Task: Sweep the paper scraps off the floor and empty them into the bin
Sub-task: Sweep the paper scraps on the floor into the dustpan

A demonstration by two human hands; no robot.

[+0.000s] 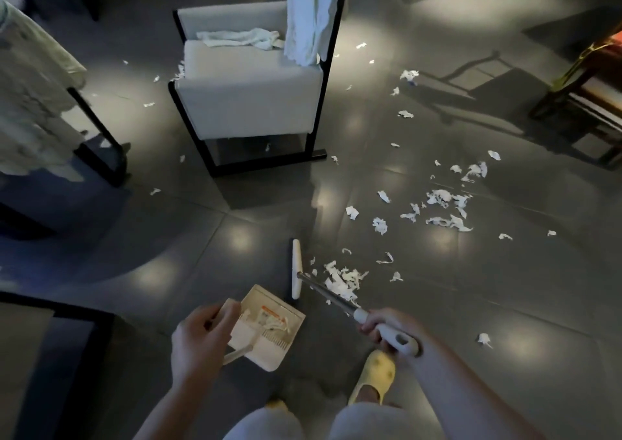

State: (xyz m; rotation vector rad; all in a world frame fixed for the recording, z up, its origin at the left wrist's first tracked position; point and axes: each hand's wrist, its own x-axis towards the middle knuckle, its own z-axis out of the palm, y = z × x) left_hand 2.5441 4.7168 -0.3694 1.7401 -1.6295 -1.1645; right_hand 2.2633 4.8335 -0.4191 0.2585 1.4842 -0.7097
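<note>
My left hand (197,342) grips the handle of a cream dustpan (269,330) held low over the grey tiled floor; a few paper scraps lie in the pan. My right hand (382,328) holds the white grip of a broom with a metal shaft (328,293). The broom's narrow white head (297,268) rests on the floor just beyond the dustpan. A small pile of white paper scraps (343,281) lies right of the broom head. More paper scraps (444,209) are scattered to the right and around the chair. No bin is in view.
A white upholstered chair (249,103) with a black frame and cloths draped on it stands ahead. Another cloth-covered chair (40,103) is at left, a wooden chair (585,89) at far right, and dark furniture (50,355) at lower left. My yellow slipper (373,375) is below the broom.
</note>
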